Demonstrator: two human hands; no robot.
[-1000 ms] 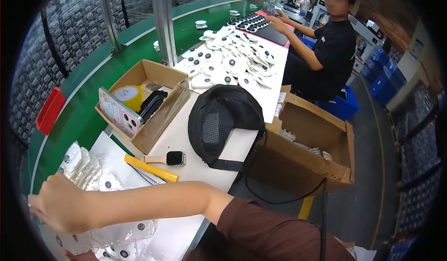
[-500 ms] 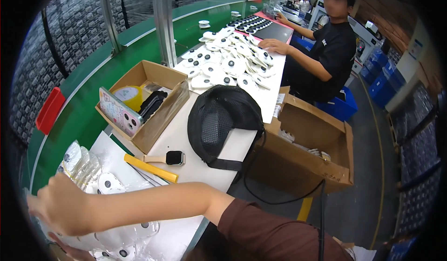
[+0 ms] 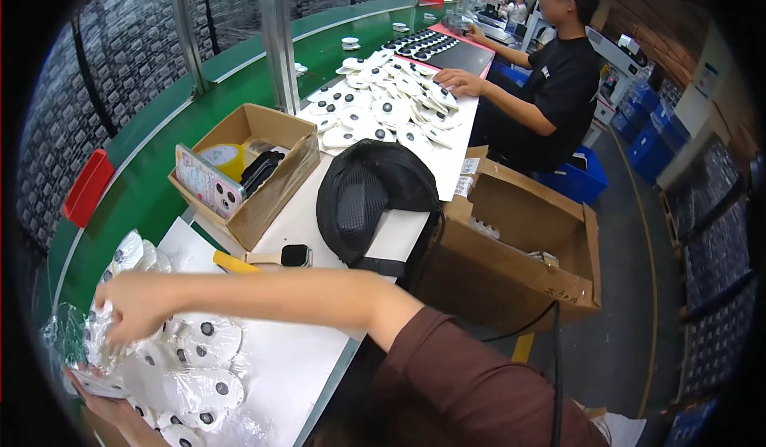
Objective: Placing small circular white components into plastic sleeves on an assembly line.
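One white piece (image 3: 101, 385) sits in the left hand (image 3: 108, 409) at the near left end of the table (image 3: 299, 347), the fingers grasping it by its edge; just above, the right hand (image 3: 132, 310) has its fingers clenched on crumpled clear film (image 3: 99, 339); beside both hands lie bagged white parts (image 3: 203, 391) with dark discs; beyond the right forearm are a yellow strip (image 3: 231, 262), a watch (image 3: 296, 255), a cardboard box (image 3: 279, 196) with a phone-like case (image 3: 209, 182), and a black cap (image 3: 375, 196); a big carton (image 3: 511, 267) stands right of the table; farther off, a co-worker (image 3: 554, 88) touches a loose heap of white parts (image 3: 391, 106).
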